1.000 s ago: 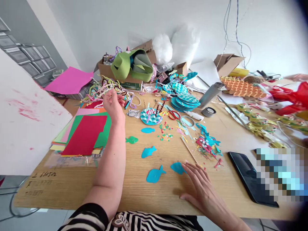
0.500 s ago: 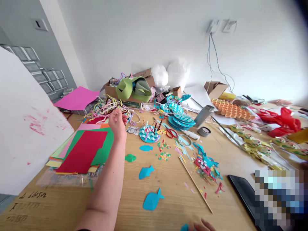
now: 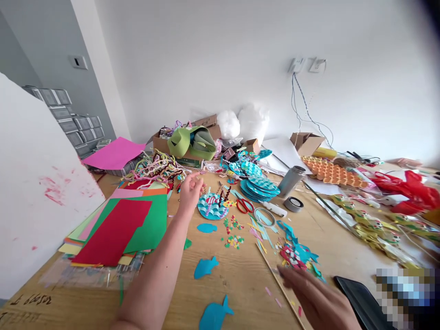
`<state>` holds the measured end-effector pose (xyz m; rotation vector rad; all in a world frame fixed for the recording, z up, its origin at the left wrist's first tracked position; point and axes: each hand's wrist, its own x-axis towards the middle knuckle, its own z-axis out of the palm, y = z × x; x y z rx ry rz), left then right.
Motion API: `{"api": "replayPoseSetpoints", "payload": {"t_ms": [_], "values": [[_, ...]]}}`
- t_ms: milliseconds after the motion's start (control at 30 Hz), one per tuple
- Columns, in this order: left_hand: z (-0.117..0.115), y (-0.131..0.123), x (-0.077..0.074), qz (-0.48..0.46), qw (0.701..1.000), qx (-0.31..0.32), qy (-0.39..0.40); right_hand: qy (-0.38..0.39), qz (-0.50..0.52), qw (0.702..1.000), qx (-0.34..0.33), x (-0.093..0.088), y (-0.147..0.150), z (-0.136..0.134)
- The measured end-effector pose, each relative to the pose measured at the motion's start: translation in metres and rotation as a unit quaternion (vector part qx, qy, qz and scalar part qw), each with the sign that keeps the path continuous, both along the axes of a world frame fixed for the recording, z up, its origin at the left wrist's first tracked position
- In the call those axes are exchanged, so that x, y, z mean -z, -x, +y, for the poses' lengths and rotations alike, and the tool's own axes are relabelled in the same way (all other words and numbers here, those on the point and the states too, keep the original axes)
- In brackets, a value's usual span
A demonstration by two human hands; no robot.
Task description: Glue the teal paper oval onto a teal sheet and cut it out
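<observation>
My left hand (image 3: 191, 189) reaches far across the wooden table (image 3: 240, 275), fingers stretched out and empty, just right of a tangle of coloured pipe cleaners (image 3: 156, 167) and beside a blue decorated paper disc (image 3: 212, 206). My right hand (image 3: 318, 298) hovers low at the near right, motion-blurred, fingers extended above a thin wooden stick (image 3: 275, 279) and a heap of paper scraps (image 3: 295, 254). Blue paper fish (image 3: 205, 267) lie between my arms, another blue fish (image 3: 215, 316) at the near edge.
A stack of coloured paper sheets (image 3: 117, 229) lies at left. A white board (image 3: 30, 183) leans at far left. Red scissors (image 3: 244, 205), a metal bottle (image 3: 291, 181), a tape roll (image 3: 293, 204), cardboard boxes (image 3: 206, 133) and a black phone (image 3: 364, 298) crowd the table.
The camera tilted upward. My left hand left the pipe cleaners, moved right and spread its fingers. My right hand rose off the table into view at lower right.
</observation>
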<state>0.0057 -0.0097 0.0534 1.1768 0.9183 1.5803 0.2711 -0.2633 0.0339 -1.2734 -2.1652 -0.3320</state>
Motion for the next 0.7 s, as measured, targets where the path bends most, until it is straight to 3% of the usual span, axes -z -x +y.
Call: {"api": "replayPoseSetpoints", "payload": {"t_ms": [133,333,467,700], "values": [[0.012,-0.013,0.001,0.102,0.992,0.076,0.002,0.022,0.153,0.988,0.026,-0.036,0.022,0.097],[0.031,-0.025,0.003,0.205,0.974,0.091,-0.028,0.145,0.324,0.933,0.06,-0.042,0.035,0.214],[0.039,-0.035,0.006,0.246,0.962,0.112,-0.03,0.204,0.359,0.91,0.029,-0.031,0.032,0.253],[0.046,-0.046,0.013,0.291,0.946,0.137,-0.047,0.235,0.291,0.927,0.036,-0.011,0.031,0.273]]}}
